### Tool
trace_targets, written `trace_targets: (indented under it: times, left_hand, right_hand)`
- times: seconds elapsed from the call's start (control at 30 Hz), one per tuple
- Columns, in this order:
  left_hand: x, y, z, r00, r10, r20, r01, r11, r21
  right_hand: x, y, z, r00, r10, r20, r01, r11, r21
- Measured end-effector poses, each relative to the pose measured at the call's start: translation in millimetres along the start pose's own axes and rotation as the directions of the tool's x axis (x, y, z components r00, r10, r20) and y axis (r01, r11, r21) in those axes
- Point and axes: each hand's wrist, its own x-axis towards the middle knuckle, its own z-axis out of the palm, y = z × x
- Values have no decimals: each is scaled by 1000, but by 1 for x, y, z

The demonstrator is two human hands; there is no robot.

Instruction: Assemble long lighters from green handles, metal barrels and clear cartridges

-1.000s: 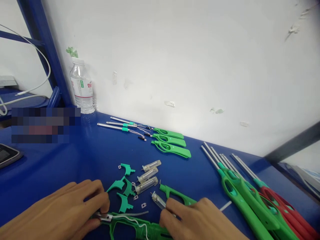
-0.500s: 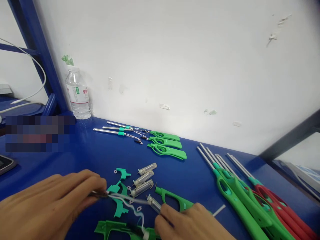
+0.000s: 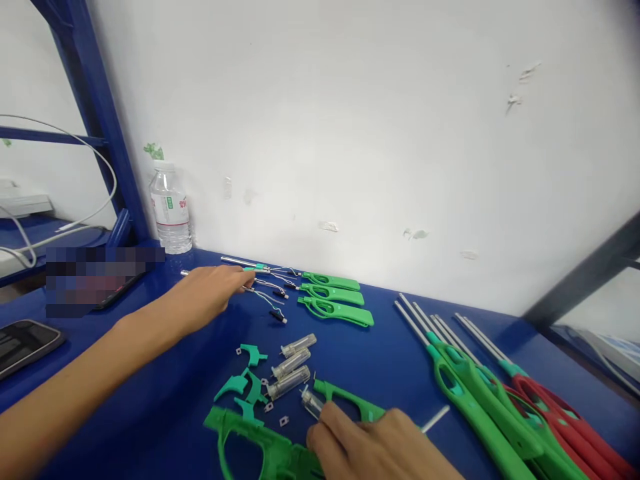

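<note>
My left hand [image 3: 220, 288] reaches to the back of the table with its fingers pinched on a lighter's metal tube [image 3: 185, 273], mostly hidden under the hand. Thin wires [image 3: 265, 294] trail out beside the fingers, ending in a small black connector [image 3: 278, 316]. Another wired metal tube [image 3: 237, 261] lies just behind. At the front, my right hand [image 3: 375, 443] is closed over the end of a green lighter handle shell [image 3: 265, 437]. A clear fuel tank [image 3: 312, 403] shows at its fingertips; I cannot tell whether it is gripped too.
Three green handles [image 3: 336, 311] lie by the wall. Several clear tanks [image 3: 289, 383], teal plastic pieces [image 3: 253, 354] and another green shell [image 3: 345, 398] lie in the middle. Assembled green lighters [image 3: 465, 407] and red ones [image 3: 565, 417] are at right. A water bottle [image 3: 171, 210] and phone [image 3: 27, 343] are left.
My left hand has moved from the front to the tubes at the back, carrying the wired tube there. The green shell by my right hand has shifted slightly away from me.
</note>
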Motion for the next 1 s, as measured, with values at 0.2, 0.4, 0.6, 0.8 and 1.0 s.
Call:
trace_targets:
  times: [0.2, 0.4, 0.6, 0.8, 1.0]
  left_hand:
    - [6, -16, 2, 996, -15, 90, 14, 1000, 17]
    - [4, -15, 11, 995, -81, 52, 79, 996, 49]
    - [4, -8, 13, 994, -109, 30, 105, 990, 95]
    - [1, -3, 14, 994, -108, -1, 107, 985, 133]
    - [4, 2, 18, 998, -52, -37, 58, 987, 153]
  right_hand:
    - [11, 44, -32, 959, 227, 168, -241, 968, 67]
    - [18, 93, -10, 776, 418, 472, -482, 876, 17]
    - [19, 105, 14, 739, 418, 528, -528, 847, 68]
    - [12, 102, -14, 733, 397, 553, -546, 828, 129]
    - [-17, 74, -37, 750, 239, 617, -434, 881, 187]
